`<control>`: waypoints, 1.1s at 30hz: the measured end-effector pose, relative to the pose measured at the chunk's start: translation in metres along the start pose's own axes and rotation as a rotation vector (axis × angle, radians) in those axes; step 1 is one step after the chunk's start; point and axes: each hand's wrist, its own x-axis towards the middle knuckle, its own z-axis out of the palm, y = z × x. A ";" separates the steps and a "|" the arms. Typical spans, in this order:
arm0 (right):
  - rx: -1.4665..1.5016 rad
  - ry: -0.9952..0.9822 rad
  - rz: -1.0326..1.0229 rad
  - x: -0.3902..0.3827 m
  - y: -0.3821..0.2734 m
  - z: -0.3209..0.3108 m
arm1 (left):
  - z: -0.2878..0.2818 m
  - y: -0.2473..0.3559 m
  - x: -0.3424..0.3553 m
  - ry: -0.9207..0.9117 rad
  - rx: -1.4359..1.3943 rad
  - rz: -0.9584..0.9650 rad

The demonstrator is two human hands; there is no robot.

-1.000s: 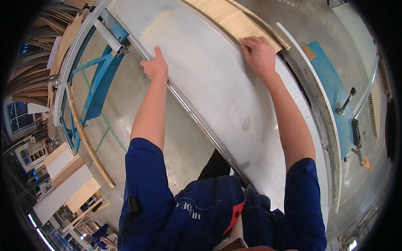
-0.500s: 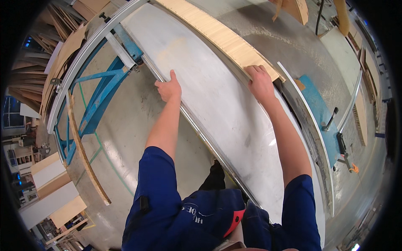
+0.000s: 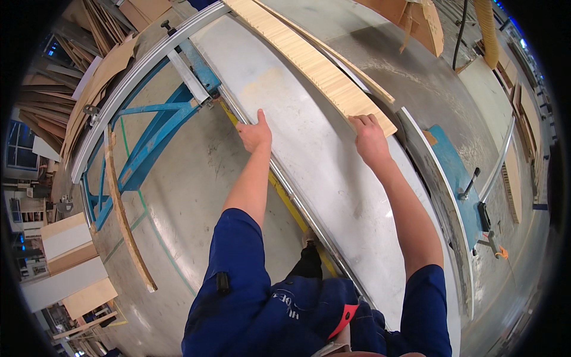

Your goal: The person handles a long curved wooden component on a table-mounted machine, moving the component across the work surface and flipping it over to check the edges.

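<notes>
A long light-wood board [image 3: 315, 68] lies lengthwise on the pale metal sliding table [image 3: 285, 113] of a panel saw. My right hand [image 3: 371, 140] grips the board near its close end, fingers over the top face. Part of its thumb is hidden. A narrow wood strip [image 3: 351, 58] lies along the board's right side, with a wedge-shaped gap between them. At the table's left edge is my left hand [image 3: 257, 134], thumb up on the surface and fingers curled over the edge. Both arms reach forward in short dark-blue sleeves.
A curved-looking metal fence [image 3: 128, 83] on a blue frame [image 3: 151, 143] extends left. A thin wood strip [image 3: 123, 208] hangs from it. To the right are a grey guard-like rail [image 3: 437, 172] and a blue machine surface [image 3: 455, 172] with a clamp lever. Stacked panels [image 3: 44, 113] stand far left.
The board's close end has shifted left, away from the narrow strip, and a gap has opened between them. My right hand moved with it. A yellow band now shows under the table's left edge.
</notes>
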 end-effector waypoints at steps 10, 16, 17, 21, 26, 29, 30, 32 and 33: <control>-0.001 -0.039 0.002 -0.028 -0.021 0.005 | 0.010 0.000 -0.013 0.208 -0.078 0.618; 0.051 -0.085 0.003 -0.036 -0.023 0.017 | 0.063 0.033 -0.013 -0.421 -0.477 0.208; 0.056 -0.088 0.024 -0.044 -0.016 0.017 | 0.059 0.045 -0.031 -0.561 -0.556 0.095; 0.059 -0.077 0.013 -0.062 -0.013 0.008 | 0.056 0.065 -0.049 -0.718 -0.561 -0.014; 0.067 -0.074 -0.006 -0.069 -0.019 -0.009 | 0.057 0.073 -0.064 -0.883 -0.649 -0.057; 0.070 -0.078 -0.025 -0.077 -0.021 -0.018 | 0.063 0.071 -0.078 -0.852 -0.697 -0.088; 0.069 -0.075 -0.028 -0.079 -0.020 -0.020 | 0.064 0.071 -0.081 -0.844 -0.715 -0.104; 0.071 -0.070 -0.034 -0.085 -0.019 -0.024 | 0.065 0.073 -0.086 -0.828 -0.691 -0.131; 0.061 -0.077 -0.031 -0.088 -0.020 -0.026 | 0.064 0.072 -0.089 -0.820 -0.678 -0.145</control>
